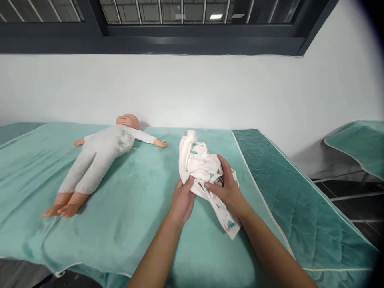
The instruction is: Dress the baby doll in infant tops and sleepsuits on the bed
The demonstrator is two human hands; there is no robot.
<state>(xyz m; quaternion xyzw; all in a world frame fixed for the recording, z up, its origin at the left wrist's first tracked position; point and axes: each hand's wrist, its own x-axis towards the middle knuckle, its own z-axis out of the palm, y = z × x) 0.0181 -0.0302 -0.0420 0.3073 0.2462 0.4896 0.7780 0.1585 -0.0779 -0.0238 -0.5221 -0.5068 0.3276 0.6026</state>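
On the left a baby doll (100, 158) lies on its back across a soft teal towel (135, 216), arms spread, head toward the far wall; its body is covered in a pale grey, slightly rumpled suit, while the face, hands and feet are smooth plastic. The towel looks plush and faintly creased, and its near edge is cut off by the bottom of the view. Right of centre lies a bunched white garment (200, 168) of thin, soft cloth printed with small teal and pink shapes too small to make out. The left hand (182, 200) pinches the garment's near left edge, fingers closed on a fold. The right hand (228, 188) lies over its near right part, fingers curled into the cloth and hiding the middle; a loose end trails out below that wrist. Further right a darker quilted mat (297, 208) with white piping runs along the towel
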